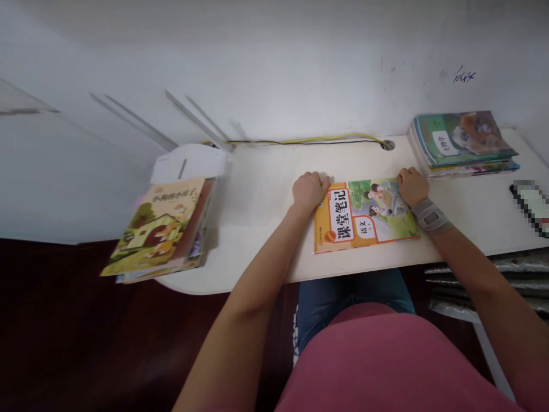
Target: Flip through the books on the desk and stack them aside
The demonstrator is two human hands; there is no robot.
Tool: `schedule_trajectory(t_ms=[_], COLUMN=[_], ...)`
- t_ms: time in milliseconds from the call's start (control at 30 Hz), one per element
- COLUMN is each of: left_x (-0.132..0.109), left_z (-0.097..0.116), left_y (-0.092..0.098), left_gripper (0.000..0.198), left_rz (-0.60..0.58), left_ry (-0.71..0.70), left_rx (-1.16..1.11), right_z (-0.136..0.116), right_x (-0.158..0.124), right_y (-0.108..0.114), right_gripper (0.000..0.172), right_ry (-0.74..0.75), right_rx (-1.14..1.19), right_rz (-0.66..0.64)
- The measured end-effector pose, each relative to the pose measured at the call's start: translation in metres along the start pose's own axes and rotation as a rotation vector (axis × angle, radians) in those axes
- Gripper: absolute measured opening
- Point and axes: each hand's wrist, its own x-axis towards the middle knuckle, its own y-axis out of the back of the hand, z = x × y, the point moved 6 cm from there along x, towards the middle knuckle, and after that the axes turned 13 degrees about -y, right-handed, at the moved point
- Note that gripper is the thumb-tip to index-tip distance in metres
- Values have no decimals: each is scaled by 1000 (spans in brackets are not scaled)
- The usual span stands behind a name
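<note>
An orange and green workbook with Chinese characters and cartoon children on its cover lies in front of me, near the desk's front edge. My left hand is closed at its far left corner, fingers curled. At its far right corner my right hand is closed too, with a grey band around the wrist. The fingertips of both hands are partly hidden, but each hand grips the book's edge. The cover is closed and faces up.
On the left, a pile of picture books overhangs the rounded end of the white desk. A stack of textbooks stands at the back right, with a blurred-out phone nearer. Yellow and black cables run along the wall to a hole.
</note>
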Motion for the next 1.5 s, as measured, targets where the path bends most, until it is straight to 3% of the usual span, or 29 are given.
schedule_trajectory(t_ms=[200, 300, 367, 400, 533, 600, 733, 900, 1033, 1133, 1200, 1367, 1500], left_x=[-13, -37, -56, -64, -83, -91, -99, -105, -102, -95, -92, -97, -102], left_z=[-25, -35, -31, -28, -7, 3, 5, -13, -19, -13, -8, 0, -8], left_y=[6, -4, -8, -5, 21, 27, 22, 15, 10, 3, -1, -1, 19], left_gripper=[29, 32, 35, 35, 29, 25, 17, 20, 12, 11, 16, 25, 19], left_rz=[117, -74, -223, -232, 73, 169, 195, 249, 113, -69, -92, 170, 421], left_ry=[203, 329, 320, 273, 48, 56, 267, 569, 716, 657, 531, 205, 161], left_rx=[-541, -908, -1017, -994, -768, -808, -1108, -1482, -1597, -1595, -1498, -1085, -1009], right_z=[0, 0, -1, -1, 0, 0, 1, 2, 1, 2, 2, 8, 18], right_x=[1, 1, 1, 1, 1, 1, 1, 4, 4, 3, 4, 8, 12], right_y=[-4, -3, -3, -2, -3, -2, -3, -7, -7, -6, -5, -8, -12], right_gripper=[33, 33, 33, 33, 33, 33, 33, 32, 32, 32, 32, 30, 28], right_ry=[-25, -27, -34, -36, -45, -49, -41, -41, -34, -59, -76, -115, -116], right_rx=[-3, -2, -1, 2, 28, 42, 58, 58, 74, 104, 154, 336, 442], right_rz=[-3, -8, -12, -14, -27, -29, -18, -8, -19, -39, -65, -142, -168])
